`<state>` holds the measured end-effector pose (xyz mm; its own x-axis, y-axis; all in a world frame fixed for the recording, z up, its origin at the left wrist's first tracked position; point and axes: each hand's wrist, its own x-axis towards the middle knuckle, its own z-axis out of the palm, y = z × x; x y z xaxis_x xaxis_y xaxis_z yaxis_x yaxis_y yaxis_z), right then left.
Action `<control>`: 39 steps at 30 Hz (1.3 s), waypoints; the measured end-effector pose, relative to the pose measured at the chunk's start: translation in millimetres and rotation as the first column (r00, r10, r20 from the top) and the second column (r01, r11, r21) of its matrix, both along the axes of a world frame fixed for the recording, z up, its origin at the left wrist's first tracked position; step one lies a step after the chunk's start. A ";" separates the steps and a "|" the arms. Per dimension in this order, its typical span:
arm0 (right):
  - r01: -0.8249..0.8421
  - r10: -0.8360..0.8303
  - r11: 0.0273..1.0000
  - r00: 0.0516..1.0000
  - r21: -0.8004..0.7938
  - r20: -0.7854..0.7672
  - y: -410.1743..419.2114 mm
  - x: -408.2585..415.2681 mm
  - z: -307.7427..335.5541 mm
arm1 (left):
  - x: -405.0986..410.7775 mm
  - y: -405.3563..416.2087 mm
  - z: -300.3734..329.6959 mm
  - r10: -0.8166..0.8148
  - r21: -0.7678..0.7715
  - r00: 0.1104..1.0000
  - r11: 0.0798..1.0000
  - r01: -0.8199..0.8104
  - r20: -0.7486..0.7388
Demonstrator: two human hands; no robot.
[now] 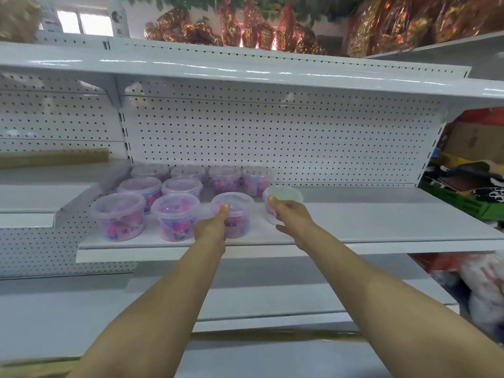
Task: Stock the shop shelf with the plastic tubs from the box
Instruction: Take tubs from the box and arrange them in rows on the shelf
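Several clear plastic tubs with pink and purple contents stand in rows at the left of the white shelf (381, 227). My left hand (212, 227) grips a pink tub (237, 214) at the front of the third column, thumb up on its lid. My right hand (289, 214) holds a tub with pale green contents (283, 195) just to the right of it, thumb on the rim. Both tubs rest on the shelf. The box is out of view.
A perforated white back panel (272, 132) rises behind the tubs, under an upper shelf (245, 69) loaded with red and gold packets (245, 31). Boxes and bags (469, 181) crowd the right edge. A lower shelf (300, 290) lies beneath.
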<state>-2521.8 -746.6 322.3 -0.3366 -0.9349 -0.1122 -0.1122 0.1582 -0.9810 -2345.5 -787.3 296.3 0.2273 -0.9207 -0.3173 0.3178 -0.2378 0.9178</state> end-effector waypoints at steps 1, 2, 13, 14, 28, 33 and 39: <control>0.001 -0.001 1.000 1.000 -0.001 -0.002 -0.9 -1.0 -0.7 | -0.6 1.1 0.9 -0.004 0.004 1.000 1.000 0.004 0.016; 0.004 -0.004 1.000 1.000 -0.003 -0.003 -1.4 -1.3 -0.7 | -0.7 1.6 0.8 -0.006 0.006 1.000 1.000 0.006 0.028; 0.090 -0.134 0.975 0.967 -0.204 -0.217 -14.2 -9.6 6.9 | -2.6 5.8 9.5 0.209 -0.410 0.660 0.897 0.166 0.722; 0.085 -0.162 0.967 0.933 -0.240 -0.321 -16.5 -15.2 6.1 | -1.3 3.8 7.8 0.201 -0.408 0.594 0.882 0.236 0.779; -0.056 -0.151 0.973 0.583 -0.225 -0.798 -60.0 -53.3 -22.7 | -5.5 -37.9 3.1 0.265 -0.360 0.295 0.867 0.343 0.918; -0.120 -0.110 0.967 0.606 -0.227 -0.788 -96.7 -51.2 -22.7 | -9.8 -71.8 5.7 0.244 -0.321 0.256 0.888 0.329 0.935; -0.145 -0.085 0.966 0.601 -0.213 -0.794 -121.3 -47.0 -20.4 | -16.7 -103.3 8.8 0.212 -0.279 0.235 0.911 0.303 0.949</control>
<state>-2568.8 -867.9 301.9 -0.1546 -0.9021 0.4028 -0.8612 -0.0768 -0.5025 -2362.3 -890.6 305.1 0.0673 -0.9028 0.4247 -0.8452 0.1747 0.5052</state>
